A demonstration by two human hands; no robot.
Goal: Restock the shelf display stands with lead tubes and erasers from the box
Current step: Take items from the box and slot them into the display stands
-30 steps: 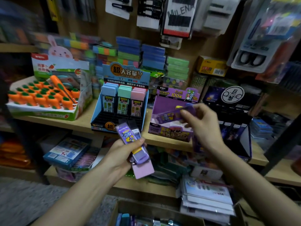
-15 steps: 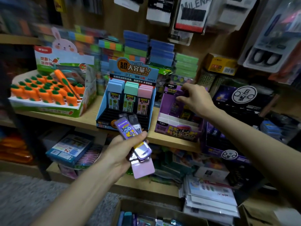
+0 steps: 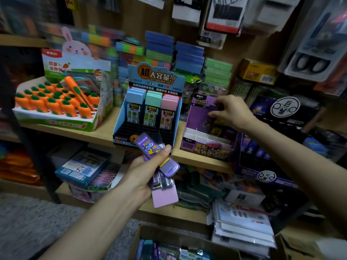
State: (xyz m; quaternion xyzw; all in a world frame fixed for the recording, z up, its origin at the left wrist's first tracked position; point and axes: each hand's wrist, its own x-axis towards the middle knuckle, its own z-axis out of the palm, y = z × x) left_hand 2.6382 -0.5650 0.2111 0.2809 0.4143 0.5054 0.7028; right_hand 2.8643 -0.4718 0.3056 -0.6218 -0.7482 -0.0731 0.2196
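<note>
Right hand [image 3: 232, 111] has moved a purple tube [image 3: 212, 107] into the purple stand [image 3: 195, 117], pinching it | left hand [image 3: 144, 169] grips spare tubes [image 3: 148, 145] | more to place

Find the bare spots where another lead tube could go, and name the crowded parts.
Free: the empty black front slots of the blue stand; the white front compartments of the purple stand, below the right hand; the bare shelf wood between carrot box and blue stand. Crowded: the stacked packs behind, and the lower shelf.
</note>
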